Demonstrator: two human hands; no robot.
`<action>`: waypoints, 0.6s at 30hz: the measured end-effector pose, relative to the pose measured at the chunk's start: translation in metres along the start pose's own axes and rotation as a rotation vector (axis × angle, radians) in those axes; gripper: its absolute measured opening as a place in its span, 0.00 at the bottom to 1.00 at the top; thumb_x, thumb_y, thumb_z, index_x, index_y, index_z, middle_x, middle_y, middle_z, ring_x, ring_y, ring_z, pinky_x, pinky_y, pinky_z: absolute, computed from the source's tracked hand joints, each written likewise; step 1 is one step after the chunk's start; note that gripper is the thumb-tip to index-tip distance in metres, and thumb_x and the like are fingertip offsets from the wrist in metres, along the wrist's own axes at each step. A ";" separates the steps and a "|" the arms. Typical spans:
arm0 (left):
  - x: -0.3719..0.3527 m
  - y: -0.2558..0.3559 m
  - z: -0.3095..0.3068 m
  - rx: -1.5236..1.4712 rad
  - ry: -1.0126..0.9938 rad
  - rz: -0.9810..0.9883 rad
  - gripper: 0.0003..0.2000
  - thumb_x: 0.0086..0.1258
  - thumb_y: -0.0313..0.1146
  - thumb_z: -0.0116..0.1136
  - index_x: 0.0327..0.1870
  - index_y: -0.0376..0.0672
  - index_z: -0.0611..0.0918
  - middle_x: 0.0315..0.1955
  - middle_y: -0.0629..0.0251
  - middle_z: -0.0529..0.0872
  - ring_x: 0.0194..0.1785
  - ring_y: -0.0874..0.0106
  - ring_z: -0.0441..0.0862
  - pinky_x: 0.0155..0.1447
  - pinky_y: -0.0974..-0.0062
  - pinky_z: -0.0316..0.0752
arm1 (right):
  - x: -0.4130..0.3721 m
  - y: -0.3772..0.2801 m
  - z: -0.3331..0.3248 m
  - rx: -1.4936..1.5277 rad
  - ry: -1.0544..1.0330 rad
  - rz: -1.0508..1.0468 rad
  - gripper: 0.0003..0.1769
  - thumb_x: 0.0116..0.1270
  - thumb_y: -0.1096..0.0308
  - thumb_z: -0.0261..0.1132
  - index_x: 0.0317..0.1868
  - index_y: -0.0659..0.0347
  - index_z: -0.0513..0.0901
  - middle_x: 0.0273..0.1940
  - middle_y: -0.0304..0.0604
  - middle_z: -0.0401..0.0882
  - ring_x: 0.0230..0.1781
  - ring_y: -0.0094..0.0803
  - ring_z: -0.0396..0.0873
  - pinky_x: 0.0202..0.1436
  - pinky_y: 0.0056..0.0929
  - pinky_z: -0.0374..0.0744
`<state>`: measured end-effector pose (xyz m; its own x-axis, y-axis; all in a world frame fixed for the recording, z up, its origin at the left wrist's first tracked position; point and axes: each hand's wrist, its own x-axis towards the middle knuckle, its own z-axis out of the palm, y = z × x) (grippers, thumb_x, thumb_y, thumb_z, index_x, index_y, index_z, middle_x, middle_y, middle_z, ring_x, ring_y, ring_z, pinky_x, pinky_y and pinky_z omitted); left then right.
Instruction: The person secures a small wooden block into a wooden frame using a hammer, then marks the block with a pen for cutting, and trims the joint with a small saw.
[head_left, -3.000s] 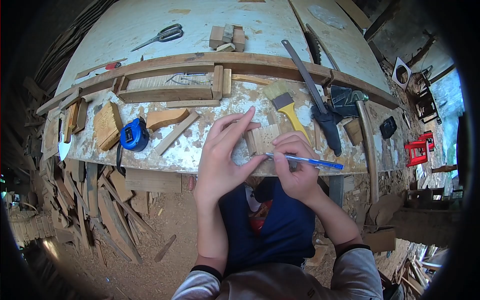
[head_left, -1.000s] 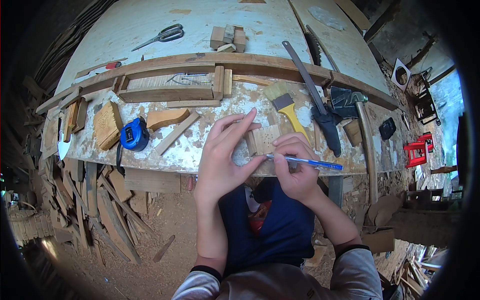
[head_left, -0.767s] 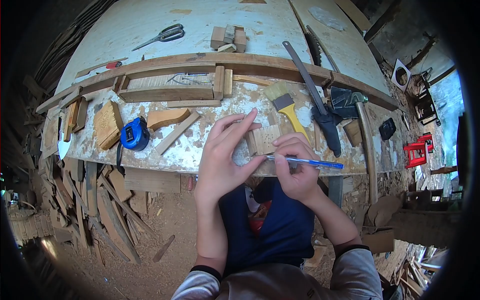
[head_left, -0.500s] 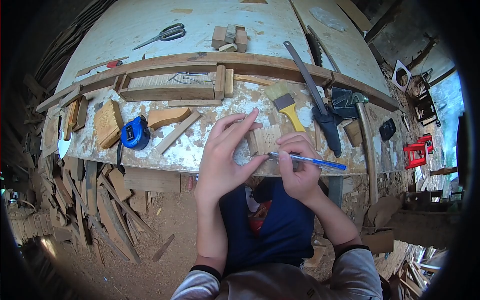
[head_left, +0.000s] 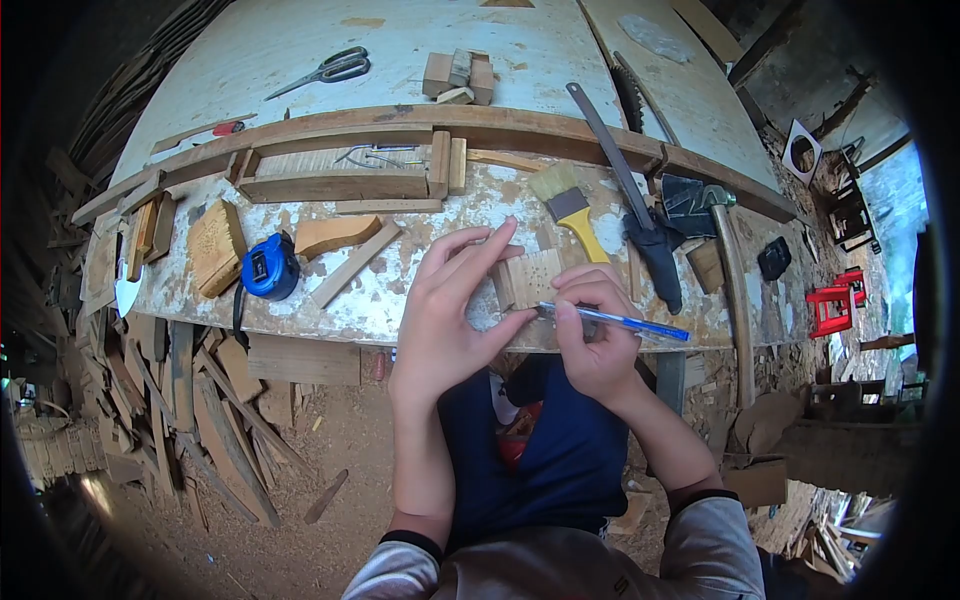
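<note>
A small wooden block (head_left: 532, 278) with rows of dark dots lies near the bench's front edge. My left hand (head_left: 447, 300) steadies it from the left, thumb along its lower edge and fingertips by its upper left corner, index finger stretched out. In my right hand (head_left: 598, 335), a blue ballpoint pen (head_left: 640, 325) is pinched between thumb and fingers. Its tip points left at the block's lower edge, close to my left thumb. Just beyond the block lies a paintbrush (head_left: 575, 215) with a yellow handle.
Left on the bench are a blue tape measure (head_left: 270, 267) and wood pieces (head_left: 217, 248). A handsaw (head_left: 625, 170) and a hammer (head_left: 735, 290) lie right. Behind are a wooden tray (head_left: 340, 187), a long wooden rail (head_left: 330, 128) and scissors (head_left: 335, 68).
The pen's rear end has shifted very slightly to the left with my right hand. My left hand and the block look the same.
</note>
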<state>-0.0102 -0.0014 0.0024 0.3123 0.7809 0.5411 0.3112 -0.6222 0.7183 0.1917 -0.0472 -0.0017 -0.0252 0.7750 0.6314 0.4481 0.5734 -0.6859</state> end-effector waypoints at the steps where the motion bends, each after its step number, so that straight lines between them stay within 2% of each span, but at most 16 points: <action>1: 0.000 0.000 0.000 0.000 0.000 0.001 0.46 0.53 0.28 0.85 0.80 0.44 0.80 0.57 0.59 0.94 0.70 0.54 0.82 0.75 0.56 0.78 | 0.000 0.000 0.000 -0.002 0.000 0.001 0.03 0.72 0.77 0.70 0.41 0.66 0.84 0.42 0.54 0.88 0.48 0.47 0.88 0.54 0.41 0.84; 4: 0.000 0.000 0.000 -0.008 -0.001 -0.003 0.46 0.53 0.28 0.86 0.80 0.44 0.80 0.57 0.58 0.94 0.70 0.54 0.82 0.75 0.57 0.77 | -0.001 0.002 -0.001 -0.010 -0.012 -0.016 0.03 0.71 0.76 0.71 0.41 0.66 0.84 0.43 0.54 0.88 0.48 0.47 0.88 0.54 0.40 0.84; 7: 0.000 0.000 0.000 -0.011 -0.004 -0.007 0.46 0.53 0.28 0.86 0.81 0.44 0.80 0.57 0.58 0.94 0.71 0.54 0.82 0.75 0.57 0.77 | -0.002 0.004 -0.004 0.001 -0.057 -0.028 0.02 0.73 0.81 0.67 0.43 0.68 0.82 0.46 0.55 0.86 0.50 0.43 0.86 0.58 0.39 0.82; 10: 0.000 0.000 0.000 -0.010 -0.005 -0.010 0.47 0.53 0.27 0.86 0.81 0.44 0.80 0.57 0.58 0.94 0.71 0.54 0.82 0.75 0.57 0.77 | 0.000 0.001 -0.001 -0.009 -0.003 0.005 0.03 0.71 0.76 0.71 0.41 0.66 0.84 0.43 0.55 0.88 0.48 0.48 0.88 0.54 0.40 0.84; 18: 0.000 0.001 0.000 0.007 -0.005 -0.009 0.47 0.52 0.27 0.86 0.81 0.44 0.80 0.57 0.58 0.95 0.71 0.54 0.82 0.76 0.57 0.77 | -0.001 0.002 0.000 -0.003 -0.001 0.006 0.03 0.71 0.76 0.71 0.41 0.66 0.84 0.43 0.55 0.88 0.48 0.47 0.88 0.54 0.40 0.84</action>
<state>-0.0102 -0.0020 0.0028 0.3143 0.7860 0.5323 0.3202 -0.6156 0.7201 0.1928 -0.0473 -0.0037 -0.0233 0.7788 0.6269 0.4507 0.5679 -0.6887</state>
